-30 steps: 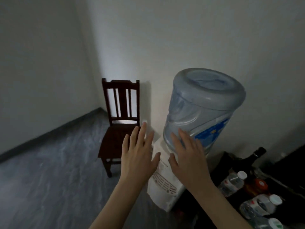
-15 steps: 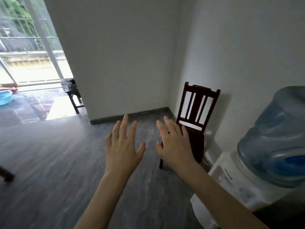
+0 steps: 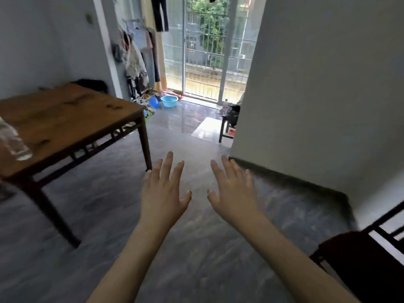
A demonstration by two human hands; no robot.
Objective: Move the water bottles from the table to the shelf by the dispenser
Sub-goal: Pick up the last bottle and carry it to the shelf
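Clear plastic water bottle (image 3: 13, 141) stands on the brown tabletop (image 3: 72, 119) at far left, blurry, leaning a bit. I hold my left hand (image 3: 162, 191) and right hand (image 3: 234, 193) flat, fingers spread, both empty, over the grey floor (image 3: 196, 248). Blue basin (image 3: 169, 101) sits by the window; I cannot tell what is inside.

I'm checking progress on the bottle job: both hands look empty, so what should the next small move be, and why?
Probably step left toward the wooden table and reach the left hand for the clear bottle near its front edge. Both that hand and the right hand are open and hold nothing, and one bottle still stands there.
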